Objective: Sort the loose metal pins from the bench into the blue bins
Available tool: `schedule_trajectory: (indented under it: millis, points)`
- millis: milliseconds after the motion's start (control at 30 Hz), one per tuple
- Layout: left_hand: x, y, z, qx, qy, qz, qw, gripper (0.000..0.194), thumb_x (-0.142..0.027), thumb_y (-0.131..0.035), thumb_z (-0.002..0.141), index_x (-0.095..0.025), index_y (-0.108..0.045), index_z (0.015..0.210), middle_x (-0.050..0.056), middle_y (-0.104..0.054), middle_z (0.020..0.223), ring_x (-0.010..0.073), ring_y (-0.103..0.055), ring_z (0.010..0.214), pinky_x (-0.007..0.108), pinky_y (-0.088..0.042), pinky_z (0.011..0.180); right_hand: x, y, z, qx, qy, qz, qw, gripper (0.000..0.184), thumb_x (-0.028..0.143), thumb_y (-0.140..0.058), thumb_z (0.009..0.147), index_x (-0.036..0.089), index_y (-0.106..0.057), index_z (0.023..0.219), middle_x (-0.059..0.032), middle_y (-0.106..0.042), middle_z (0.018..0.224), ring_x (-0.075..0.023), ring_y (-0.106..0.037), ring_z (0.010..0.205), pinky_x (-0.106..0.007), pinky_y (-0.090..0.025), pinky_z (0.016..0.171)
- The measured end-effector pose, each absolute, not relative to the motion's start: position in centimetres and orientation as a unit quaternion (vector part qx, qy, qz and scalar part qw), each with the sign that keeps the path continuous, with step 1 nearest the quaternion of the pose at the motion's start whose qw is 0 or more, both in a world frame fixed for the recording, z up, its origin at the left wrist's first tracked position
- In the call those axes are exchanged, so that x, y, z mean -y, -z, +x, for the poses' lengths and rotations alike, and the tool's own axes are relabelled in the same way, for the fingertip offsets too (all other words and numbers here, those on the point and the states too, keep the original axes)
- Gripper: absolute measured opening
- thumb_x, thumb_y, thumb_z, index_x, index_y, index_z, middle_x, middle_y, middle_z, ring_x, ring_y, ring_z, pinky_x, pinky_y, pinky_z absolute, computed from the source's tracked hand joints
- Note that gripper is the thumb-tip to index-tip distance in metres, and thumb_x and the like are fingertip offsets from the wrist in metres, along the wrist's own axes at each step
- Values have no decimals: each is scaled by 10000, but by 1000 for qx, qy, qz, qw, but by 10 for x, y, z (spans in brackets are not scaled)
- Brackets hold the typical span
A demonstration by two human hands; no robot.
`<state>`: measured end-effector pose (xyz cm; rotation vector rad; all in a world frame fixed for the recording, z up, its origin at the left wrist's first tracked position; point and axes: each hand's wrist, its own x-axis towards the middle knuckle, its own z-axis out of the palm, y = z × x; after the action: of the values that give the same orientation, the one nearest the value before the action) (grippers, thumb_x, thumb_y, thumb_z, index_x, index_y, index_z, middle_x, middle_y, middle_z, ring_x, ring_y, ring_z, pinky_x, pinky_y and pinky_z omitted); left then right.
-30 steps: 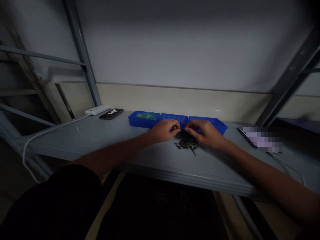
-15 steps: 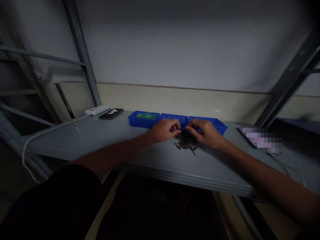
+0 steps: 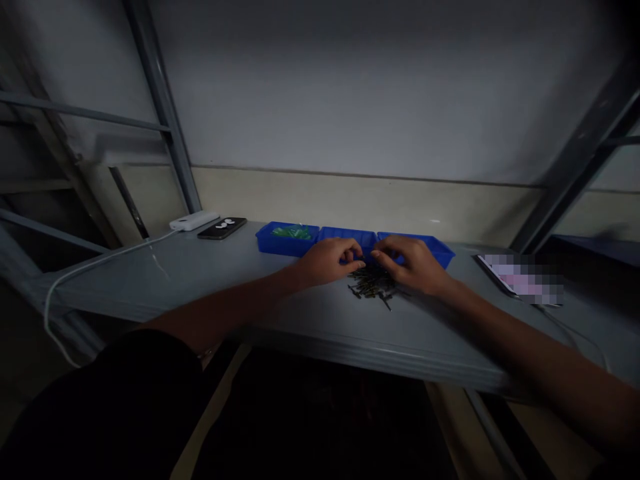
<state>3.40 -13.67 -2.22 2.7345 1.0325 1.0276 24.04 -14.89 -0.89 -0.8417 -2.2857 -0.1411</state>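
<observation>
A heap of small dark screw-like metal pieces lies on the grey shelf top, just below my hands. My left hand comes in from the left, its fingers curled and its thumb drawn toward the forefinger. Close by on the right, my right hand bends its fingers with thumb and forefinger nearly together. A small gap separates the two sets of fingertips. Whatever the tips hold is too small and dark to make out. Behind the hands stand a middle blue bin and a right blue bin, both partly covered.
A left blue bin holds green plastic pieces. Farther left are a phone with white earbuds on it and a white power bank with a cable. Another phone lies at the right. Metal uprights flank the shelf.
The fingertips have parted slightly, and the dark sliver seen between them before is no longer clear. The heap and bins have stayed put.
</observation>
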Motion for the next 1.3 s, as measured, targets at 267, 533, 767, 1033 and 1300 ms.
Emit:
schedule_trajectory:
  millis: [267,533,767,1033,1300]
  points:
    - [138,21,35,-317,-322,892,-7,153,-247,-500,858,-158,-621,885,30,-628,792,137,-553,751,267,-411,691,148,11,240,879,46,-326,346,212,340,-465,865,188,-613,871,-36,-641,798,-146,-564,685,-276,-410,622]
    - [134,24,34,-309,-225,924,-5,193,-224,-485,867,-162,-632,976,49,-637,898,163,-538,857,297,-402,799,141,3,250,862,30,-348,367,201,311,-487,831,179,-615,750,-23,-622,706,-129,-533,611,-256,-392,578]
    - [129,31,31,-314,-151,937,8,168,-247,-526,833,-178,-627,948,42,-625,893,165,-532,856,292,-390,799,110,1,287,802,68,-448,388,190,291,-491,782,187,-631,706,-44,-648,709,-157,-552,609,-292,-411,600]
    - [130,30,29,-323,-135,937,12,121,-149,-503,782,-174,-605,842,22,-632,833,160,-525,826,278,-380,737,99,4,294,786,92,-472,387,221,335,-488,798,192,-652,752,-60,-663,744,-176,-572,635,-314,-431,628]
    - [134,26,31,-361,-146,921,10,285,-113,-433,771,-169,-608,989,39,-622,884,183,-505,889,285,-395,760,100,5,292,821,51,-447,353,228,323,-488,787,173,-659,769,-63,-671,770,-176,-582,664,-306,-428,634]
